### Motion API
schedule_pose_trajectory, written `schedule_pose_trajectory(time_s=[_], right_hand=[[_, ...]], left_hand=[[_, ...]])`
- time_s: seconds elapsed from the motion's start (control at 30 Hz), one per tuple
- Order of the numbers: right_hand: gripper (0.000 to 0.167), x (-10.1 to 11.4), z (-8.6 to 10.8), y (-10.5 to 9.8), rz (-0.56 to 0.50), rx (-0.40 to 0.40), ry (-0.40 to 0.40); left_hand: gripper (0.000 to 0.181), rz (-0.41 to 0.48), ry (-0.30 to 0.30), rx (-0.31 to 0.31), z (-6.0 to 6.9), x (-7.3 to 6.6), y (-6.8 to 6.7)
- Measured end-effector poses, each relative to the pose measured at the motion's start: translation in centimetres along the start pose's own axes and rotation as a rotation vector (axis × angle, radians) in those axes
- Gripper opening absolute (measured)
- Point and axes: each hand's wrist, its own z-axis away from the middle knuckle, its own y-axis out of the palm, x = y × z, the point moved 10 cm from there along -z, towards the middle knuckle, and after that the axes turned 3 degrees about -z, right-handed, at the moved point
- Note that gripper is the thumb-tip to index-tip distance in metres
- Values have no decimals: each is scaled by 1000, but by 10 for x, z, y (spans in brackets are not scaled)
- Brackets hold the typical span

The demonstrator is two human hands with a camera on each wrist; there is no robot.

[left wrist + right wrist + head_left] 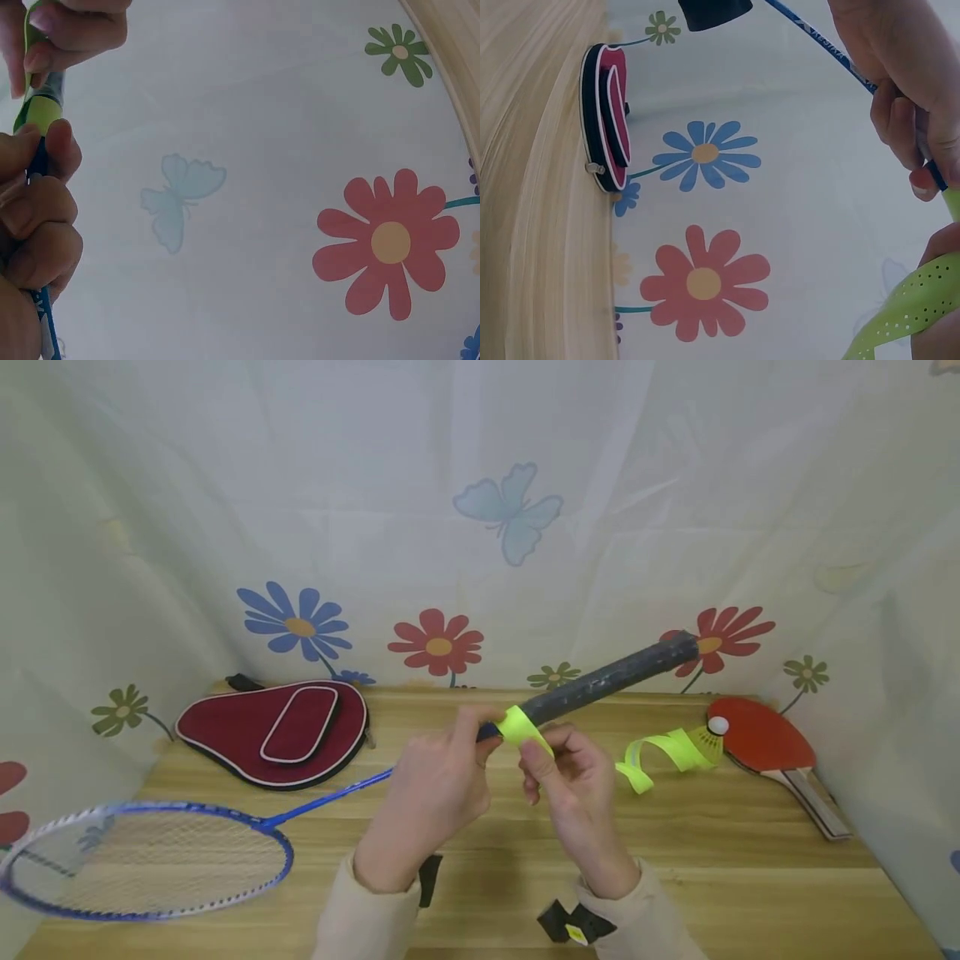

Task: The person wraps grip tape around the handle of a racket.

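A blue badminton racket [337, 795] slants across the head view, its strung head low at left and its black handle [611, 681] raised to the right. My left hand [438, 785] grips the shaft just below the handle. Neon yellow grip tape [517, 725] wraps the handle's lower end. My right hand [577, 789] pinches that tape between thumb and fingers close to the wrap. The tape's loose, perforated length [911, 300] hangs past the right hand in the right wrist view, and a curled stretch lies toward the shuttlecock [708, 739].
A dark red paddle case [273, 735] lies at the table's back left. At the right is a red table tennis paddle [765, 739] beside the shuttlecock. A white curtain [360, 527] printed with flowers and a butterfly stands behind the wooden table [735, 893].
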Motion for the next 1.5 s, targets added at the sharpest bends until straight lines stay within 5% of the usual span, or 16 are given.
schedule_pose_trajectory(time_s=[0.17, 0.37, 0.67, 0.83, 1.1, 1.27, 1.5], right_hand=[[14, -5, 1, 6, -1, 41, 25], [36, -6, 1, 10, 5, 96, -6], [21, 0, 3, 4, 33, 65, -109], [16, 4, 4, 7, 85, 71, -104], [9, 10, 7, 2, 9, -33, -70], [7, 7, 15, 1, -18, -188, 30], [17, 14, 20, 12, -26, -138, -29]], left_hand=[[29, 2, -11, -7, 0, 2, -10], [21, -15, 20, 59, -2, -8, -7], [25, 7, 33, 130, 0, -19, 0], [39, 66, -24, 130, 1, -11, -3], [13, 162, -1, 3, 0, -11, -14], [7, 92, 10, -82, 0, -8, -19], [10, -2, -7, -204, -1, -7, -27]])
